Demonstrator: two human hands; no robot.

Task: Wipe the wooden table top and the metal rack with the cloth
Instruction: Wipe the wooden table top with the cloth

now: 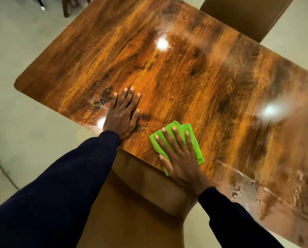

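Observation:
A glossy wooden table top [176,72] fills most of the head view, with lamp glare and wet smears on it. My right hand [180,156] lies flat with spread fingers on a folded bright green cloth [190,135] near the table's near edge, pressing it onto the wood. My left hand [122,115] rests flat and empty on the table to the left of the cloth, close to the same edge. Both arms wear dark blue sleeves. No metal rack is in view.
A brown chair [131,203] stands tucked under the near edge below my hands. Another brown chair back [246,17] stands at the far side. Pale floor [24,122] surrounds the table. Water droplets and streaks [239,188] lie on the wood at the right.

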